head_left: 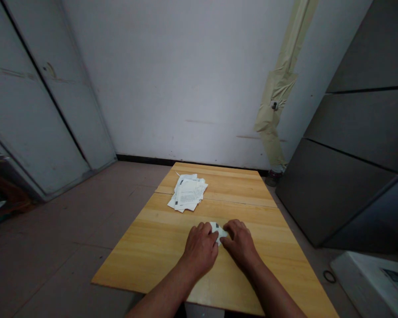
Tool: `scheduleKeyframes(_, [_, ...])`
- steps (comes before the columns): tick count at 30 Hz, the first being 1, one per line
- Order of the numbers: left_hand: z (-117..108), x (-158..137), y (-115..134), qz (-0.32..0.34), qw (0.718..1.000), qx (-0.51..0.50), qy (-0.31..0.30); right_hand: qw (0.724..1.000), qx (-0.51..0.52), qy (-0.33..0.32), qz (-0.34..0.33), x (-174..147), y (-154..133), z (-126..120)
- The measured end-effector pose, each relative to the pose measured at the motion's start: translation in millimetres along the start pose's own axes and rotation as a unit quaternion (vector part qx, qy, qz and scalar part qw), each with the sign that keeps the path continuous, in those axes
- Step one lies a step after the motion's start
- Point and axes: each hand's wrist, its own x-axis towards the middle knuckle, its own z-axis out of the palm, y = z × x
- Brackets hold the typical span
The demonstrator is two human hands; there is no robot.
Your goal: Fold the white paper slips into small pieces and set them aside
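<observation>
A small folded piece of printed paper point(221, 231) lies on the wooden table between my two hands, partly covered by them. My left hand point(201, 247) rests over its left side, thumb and curled fingers gripping it. From the right, my right hand point(241, 243) holds the pointed right end between thumb and bent fingers. Farther back, to the left, a loose pile of printed paper sheets point(188, 193) lies spread on the tabletop.
The light wooden table point(159, 256) has a seam across its far part. Behind it stands a white wall point(185, 79). A grey cabinet point(348, 172) is at the right, with a white box point(368, 278) and a black ring point(329, 277) on the floor.
</observation>
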Motion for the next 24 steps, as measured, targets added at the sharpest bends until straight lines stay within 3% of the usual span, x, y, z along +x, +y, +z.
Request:
scheduleKeyframes(7, [1.8, 0.3, -1.4, -0.002, 1.0, -0.002, 0.005, 0.999, 0.053, 0.004, 0.005, 3.7, 13.3, 0.5])
scheduleKeyframes(24, [2.7, 0.3, -1.9, -0.007, 1.0, -0.006, 0.01, 1.0, 0.002, -0.021, -0.009, 0.3, 4.6, -0.9])
